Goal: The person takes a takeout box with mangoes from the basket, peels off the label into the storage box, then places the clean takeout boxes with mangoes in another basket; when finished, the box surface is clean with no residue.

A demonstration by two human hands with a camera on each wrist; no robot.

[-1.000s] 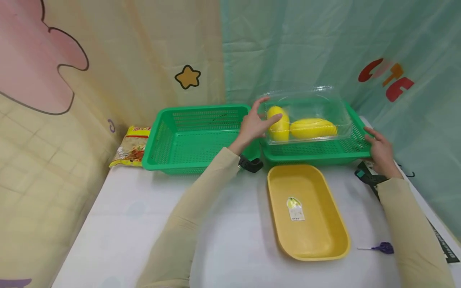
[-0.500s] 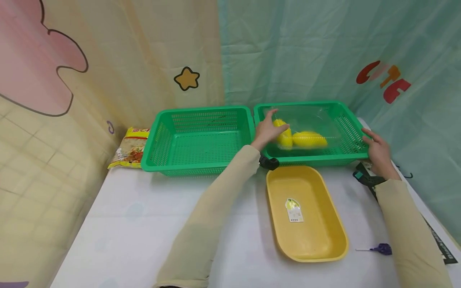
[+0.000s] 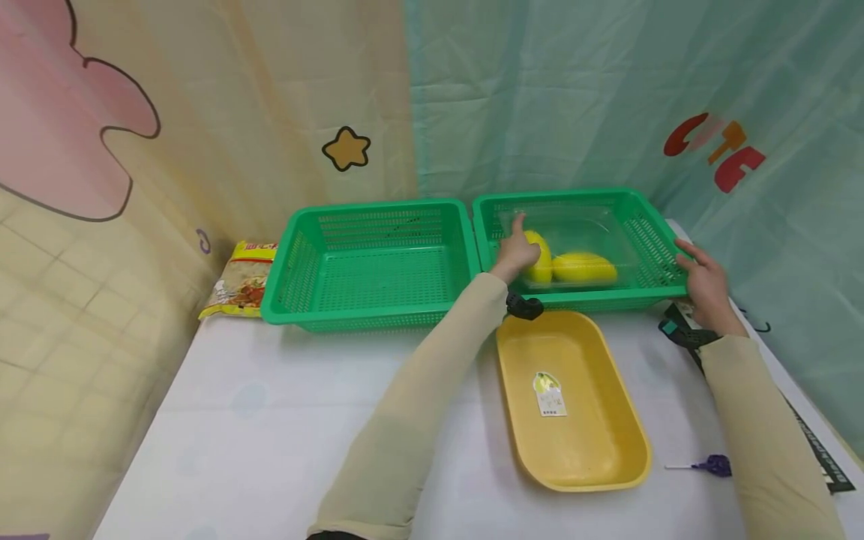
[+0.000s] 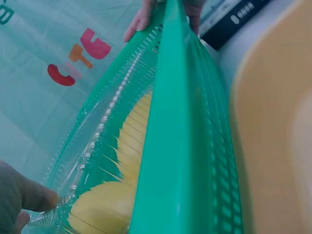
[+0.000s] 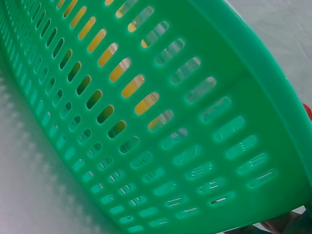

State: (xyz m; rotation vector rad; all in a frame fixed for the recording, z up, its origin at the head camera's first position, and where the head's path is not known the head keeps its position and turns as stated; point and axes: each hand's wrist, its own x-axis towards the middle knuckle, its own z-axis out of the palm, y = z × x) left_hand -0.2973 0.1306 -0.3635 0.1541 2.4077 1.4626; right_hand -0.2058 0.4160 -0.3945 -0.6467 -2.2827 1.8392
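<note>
A clear plastic box (image 3: 587,225) with two yellow oval fruits (image 3: 583,268) inside sits in the right green basket (image 3: 574,301). My left hand (image 3: 516,253) holds the box by its left end; in the left wrist view the thumb (image 4: 41,197) lies against the ridged clear edge. My right hand (image 3: 709,289) grips the basket's right rim, with fingers on both sides of the rim in the left wrist view. The right wrist view shows the slotted basket wall (image 5: 161,112), the yellow fruit showing through it.
Left of it stands a second green basket (image 3: 385,315), beside a yellow food packet (image 3: 243,281). A yellow tray (image 3: 587,450) with a label lies in front. A purple-wrapped lollipop (image 3: 715,466) and a dark box (image 3: 685,322) are at the right. A curtain (image 3: 540,90) hangs behind.
My left hand has moved right and down, lowering the clear box from above the right basket into it. My right hand stays at the basket's right rim.
</note>
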